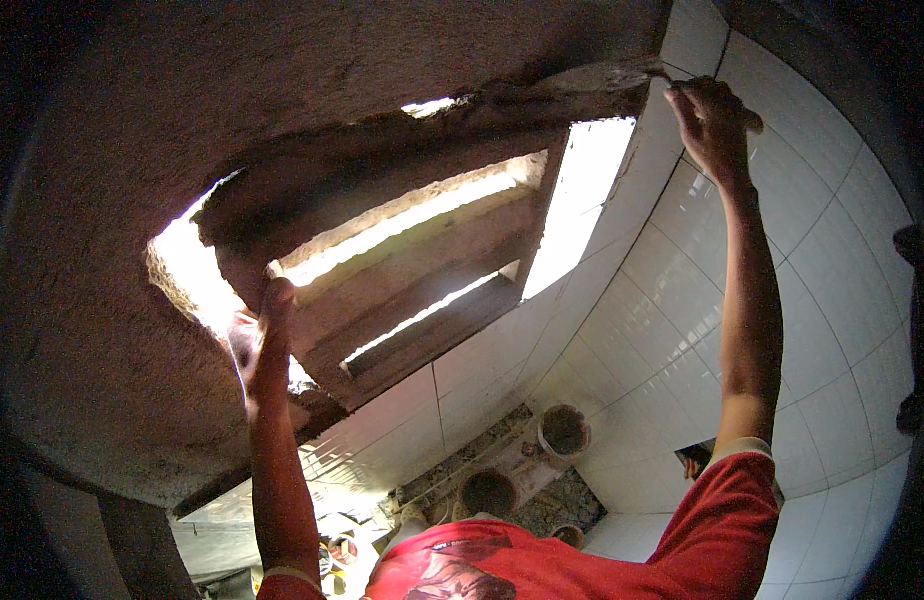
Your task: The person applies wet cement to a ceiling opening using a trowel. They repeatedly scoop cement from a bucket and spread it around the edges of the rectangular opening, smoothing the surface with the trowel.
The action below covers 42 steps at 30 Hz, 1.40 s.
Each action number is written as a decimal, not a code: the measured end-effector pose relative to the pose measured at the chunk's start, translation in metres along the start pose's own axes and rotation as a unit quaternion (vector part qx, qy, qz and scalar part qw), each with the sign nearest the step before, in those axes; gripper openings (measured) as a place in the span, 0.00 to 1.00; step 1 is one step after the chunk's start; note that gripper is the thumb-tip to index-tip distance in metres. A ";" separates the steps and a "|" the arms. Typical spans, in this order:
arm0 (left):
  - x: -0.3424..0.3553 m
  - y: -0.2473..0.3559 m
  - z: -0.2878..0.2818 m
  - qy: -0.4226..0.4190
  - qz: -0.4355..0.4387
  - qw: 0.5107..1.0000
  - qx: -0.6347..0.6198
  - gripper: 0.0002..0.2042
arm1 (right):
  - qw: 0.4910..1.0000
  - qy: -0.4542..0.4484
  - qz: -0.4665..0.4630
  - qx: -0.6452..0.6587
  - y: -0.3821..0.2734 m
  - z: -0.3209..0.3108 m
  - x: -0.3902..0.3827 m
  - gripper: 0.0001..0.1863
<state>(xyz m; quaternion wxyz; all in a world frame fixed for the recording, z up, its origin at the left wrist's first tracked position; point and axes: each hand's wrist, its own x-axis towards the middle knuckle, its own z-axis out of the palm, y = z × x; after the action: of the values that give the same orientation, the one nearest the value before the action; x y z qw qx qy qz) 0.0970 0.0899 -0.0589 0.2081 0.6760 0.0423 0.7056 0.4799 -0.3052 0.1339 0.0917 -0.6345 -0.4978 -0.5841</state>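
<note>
My left hand [260,335] is closed around the left edge of a slatted concrete vent block [432,250], its thumb on the near face and its other fingers mostly hidden. Bright light comes through the slots and through a ragged gap [187,260] beside that hand. High on the right, my right hand [714,125] grips a trowel, whose handle end [753,121] sticks out past my palm. The trowel's thin bent neck points left, to the rough cement [622,78] above the vent block's upper right corner. Its blade is hard to make out in shadow.
Rough dark plaster [102,300] surrounds the vent on the left and above. White glossy tiles [812,290] cover the right wall, with a small square opening [694,460] low down. Below stand a bucket [564,430] and a second dark bucket [489,493], near debris.
</note>
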 end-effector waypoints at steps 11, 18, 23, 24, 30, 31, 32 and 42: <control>-0.029 0.066 -0.047 -0.123 -0.332 0.935 -0.030 0.27 | 0.997 -0.052 -0.003 -0.055 0.021 0.010 0.004 0.14; -0.028 0.068 -0.052 -0.135 -0.365 0.921 -0.026 0.22 | 1.000 0.009 0.015 0.000 0.034 -0.002 -0.006 0.12; -0.021 0.080 -0.047 -0.135 -0.357 0.924 -0.005 0.22 | 0.995 -0.054 -0.034 0.073 0.030 0.004 -0.008 0.14; -0.021 0.082 -0.046 -0.133 -0.349 0.928 0.002 0.22 | 0.995 -0.062 -0.021 0.070 0.025 0.011 -0.009 0.15; -0.021 0.085 -0.048 -0.136 -0.345 0.928 0.016 0.22 | 0.998 -0.068 0.001 0.010 0.019 0.037 0.001 0.18; -0.021 0.083 -0.049 -0.142 -0.344 0.928 0.022 0.22 | 0.996 -0.089 0.008 0.009 0.021 0.035 0.002 0.18; -0.021 0.082 -0.050 -0.148 -0.343 0.927 0.028 0.22 | 0.995 -0.098 0.003 -0.002 0.025 0.030 0.003 0.17; -0.001 0.044 -0.014 -0.105 -0.247 0.963 0.003 0.21 | 0.993 -0.038 -0.062 0.091 -0.017 0.003 0.018 0.17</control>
<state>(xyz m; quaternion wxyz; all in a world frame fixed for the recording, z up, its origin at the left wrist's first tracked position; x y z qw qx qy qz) 0.0731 0.0529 -0.0458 0.3774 0.7153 0.1879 0.5573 0.4659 -0.2860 0.1401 0.0937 -0.6135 -0.5903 -0.5162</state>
